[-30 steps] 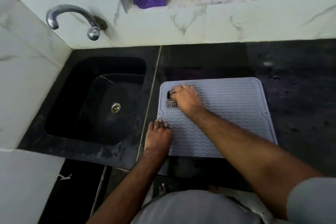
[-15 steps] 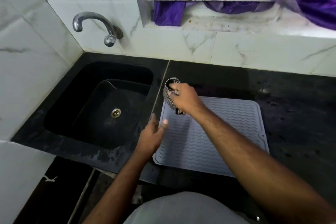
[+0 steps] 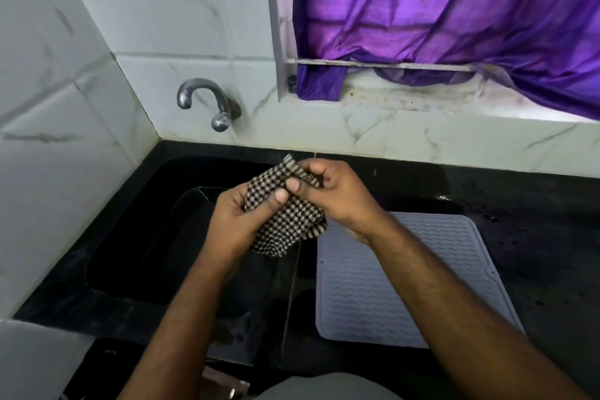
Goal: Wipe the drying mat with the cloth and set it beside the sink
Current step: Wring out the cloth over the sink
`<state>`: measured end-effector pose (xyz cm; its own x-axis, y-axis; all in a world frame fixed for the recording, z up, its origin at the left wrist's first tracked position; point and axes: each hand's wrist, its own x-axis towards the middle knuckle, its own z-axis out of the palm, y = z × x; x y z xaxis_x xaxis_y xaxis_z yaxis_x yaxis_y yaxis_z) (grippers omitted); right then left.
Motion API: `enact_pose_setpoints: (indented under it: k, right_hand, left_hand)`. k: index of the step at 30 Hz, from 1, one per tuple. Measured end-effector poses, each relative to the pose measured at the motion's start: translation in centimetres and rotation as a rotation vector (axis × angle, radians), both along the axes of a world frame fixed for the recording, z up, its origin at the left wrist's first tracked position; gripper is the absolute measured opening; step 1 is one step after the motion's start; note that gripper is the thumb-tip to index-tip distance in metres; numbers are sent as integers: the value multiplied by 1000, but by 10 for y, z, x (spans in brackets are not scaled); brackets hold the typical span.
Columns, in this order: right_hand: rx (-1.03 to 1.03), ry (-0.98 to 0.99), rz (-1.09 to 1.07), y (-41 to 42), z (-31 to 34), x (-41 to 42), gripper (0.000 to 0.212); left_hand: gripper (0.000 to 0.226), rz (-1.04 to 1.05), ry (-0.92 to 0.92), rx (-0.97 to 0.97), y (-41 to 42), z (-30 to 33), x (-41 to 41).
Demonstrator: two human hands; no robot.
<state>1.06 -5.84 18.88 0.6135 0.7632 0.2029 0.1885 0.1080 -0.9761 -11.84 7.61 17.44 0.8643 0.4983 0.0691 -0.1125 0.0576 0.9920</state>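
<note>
1. Since a second ago the right hand (image 3: 337,195) has lifted off the drying mat (image 3: 389,282) with the cloth (image 3: 285,221), and the left hand (image 3: 237,221) has left the mat's near-left corner; both hands now meet in the air above the sink's right rim.
2. The left hand grips the cloth from below, thumb pressed across its checks; the right hand pinches the cloth's upper edge between thumb and curled fingers.
3. The cloth is a dark-and-pale checked weave, partly bunched, its loose lower corner hanging between the wrists. No writing or brand can be read on it or on the mat.
4. The mat is pale grey-lilac with wavy ribs, lying flat on the black counter (image 3: 535,237) just beside the sink (image 3: 156,237), to its right. Its long axis appears to run from the near edge toward the wall; the right forearm crosses it.
5. The counter is dark polished stone, with wet spots.
6. White marbled tiles line the walls; a chrome tap (image 3: 207,101) sticks out above the sink, and a purple curtain (image 3: 438,10) hangs over the window ledge.
</note>
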Motion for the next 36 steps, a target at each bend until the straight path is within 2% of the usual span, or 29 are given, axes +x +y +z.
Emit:
enact_pose_setpoints:
  k: [2,7,8,11,12,14,16,18,20,25,28,31,33,35,36]
  right_hand:
    - [93,138,-37,8,-2,-5,29]
    - [150,410,-24,25,-9,-15,50]
    - [114,378,-49,25,-9,-15,49]
    - [-140,-60,-296,22,-8,-13,43]
    - [-153,-185,-413,19,-5,-13,37]
    - [-16,-362,-585,13,6,-17,21]
    - [65,-435,-509,8,21,-26,26]
    - [-53,-429,-252,6,31,-37,48]
    - [-166,-396,-106,5,30,-41,65]
    - [-114,-97,-22,-6,27,-23,67]
    - [-199,-121,60,-12,22,-13,62]
    - [-247,-231,42,-12,18,-12,64]
    - [-196,-308,-39,-7,17,-11,71]
    - [-116,-314,-69,-4,19,-8,75]
    - [-102,-268,-47,-5,22,-5,80]
  left_hand:
    - [22,-72,-29,-49,6,24,-4]
    - [36,-157,23,-169,9,59,-7]
    - [33,-173,49,-183,10,61,-6]
    - [27,-145,104,-151,16,67,-2]
    - [27,-112,111,-117,19,67,0]
    - [30,-46,122,-34,22,68,5]
    - [36,-25,103,12,19,72,10]
    - [49,-71,71,-23,15,76,15]
    - [60,-138,69,-59,12,79,17]
    - [36,-271,102,-92,2,82,14]
    - [27,-300,171,116,5,87,15]
    - [29,-281,245,681,15,95,19]
    - [38,-212,304,960,16,102,23]
    - [46,-259,303,992,16,112,28]
    - [44,-343,265,921,17,117,31]
